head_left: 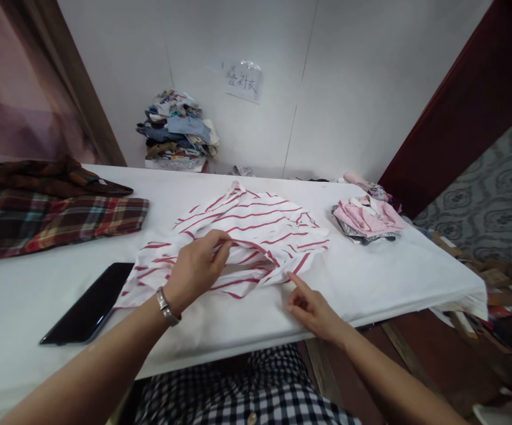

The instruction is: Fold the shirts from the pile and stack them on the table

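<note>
White cloth shirt with thin red stripes [260, 223]: spread loosely on the middle of the table, directly in front of the body, probably to leave both sides within reach; thin and limp by the look of it, rumpled into soft ridges, stripes bending with every fold.
Bare left hand with a silver-coloured metal wristband [199, 262]: pinching a red-striped edge between thumb and forefinger, seemingly to lift the upper layer; a shadowed hollow just beneath.
Bare right hand [311, 307]: forefinger stretched to the near edge of the shirt, touching or just beside it, perhaps to steady the cloth; thumb apart from that fingertip, no fabric visible between.
Table under smooth white cloth [380, 283]: pale and broad, draped over the near edge.
Flat black glossy object [90, 307]: set at a slant beside the shirt's left end, rounded corners, purpose unclear.
Red, green and cream plaid garment [67, 223]: lying flat at the left, well apart from the shirt, likely to keep the middle free.
Small stack topped by a pink collared garment [368, 217]: layered compactly at the right.
Tall heap of mixed clothes [178, 133]: piled unevenly against the wall, blue denim-like folds among patterned cloth.
</note>
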Motion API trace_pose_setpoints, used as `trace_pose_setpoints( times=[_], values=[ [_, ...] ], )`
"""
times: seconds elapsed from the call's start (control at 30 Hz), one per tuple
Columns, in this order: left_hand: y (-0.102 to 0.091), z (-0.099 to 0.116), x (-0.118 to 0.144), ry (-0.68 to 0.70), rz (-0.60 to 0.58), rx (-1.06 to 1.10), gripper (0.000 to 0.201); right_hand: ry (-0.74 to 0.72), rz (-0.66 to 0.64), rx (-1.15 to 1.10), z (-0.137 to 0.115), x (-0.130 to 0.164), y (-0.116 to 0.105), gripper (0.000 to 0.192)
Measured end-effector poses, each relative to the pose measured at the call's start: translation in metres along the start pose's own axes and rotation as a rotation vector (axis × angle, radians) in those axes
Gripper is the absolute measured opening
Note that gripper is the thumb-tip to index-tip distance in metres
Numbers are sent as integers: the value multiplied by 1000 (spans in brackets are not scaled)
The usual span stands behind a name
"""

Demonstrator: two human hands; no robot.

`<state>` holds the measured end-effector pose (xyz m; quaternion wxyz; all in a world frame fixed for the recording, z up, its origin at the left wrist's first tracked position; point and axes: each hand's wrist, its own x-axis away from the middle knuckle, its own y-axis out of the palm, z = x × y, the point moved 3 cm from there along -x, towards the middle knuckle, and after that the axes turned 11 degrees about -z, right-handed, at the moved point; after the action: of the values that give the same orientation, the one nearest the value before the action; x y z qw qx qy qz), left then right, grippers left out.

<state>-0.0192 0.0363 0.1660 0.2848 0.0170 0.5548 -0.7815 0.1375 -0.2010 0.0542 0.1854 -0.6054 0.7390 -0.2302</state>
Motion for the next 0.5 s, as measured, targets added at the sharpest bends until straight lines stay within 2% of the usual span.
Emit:
trace_pose_setpoints(
  times=[0.1,0.2,0.3,0.37,0.43,0.47,0.5],
  values=[
    [0,5,-6,40,22,-81,28,-78,-75,66,-12,-11,21,75],
    [4,4,-19,100,4,-150,28,-108,-155,304,-29,-32,33,67],
    [2,-1,-32,115,-18,-212,31,34,-193,555,-42,-57,35,65],
    [-3,-5,-37,113,-49,-264,37,128,-203,638,-46,-66,29,46],
    [-7,-11,-37,116,-87,-310,38,88,-256,585,-49,-65,18,19],
    [-8,-15,-35,117,-107,-328,37,30,-297,489,-50,-59,10,16],
    [-8,-18,-32,117,-126,-339,35,-29,-325,361,-50,-51,-1,23]
  ],
)
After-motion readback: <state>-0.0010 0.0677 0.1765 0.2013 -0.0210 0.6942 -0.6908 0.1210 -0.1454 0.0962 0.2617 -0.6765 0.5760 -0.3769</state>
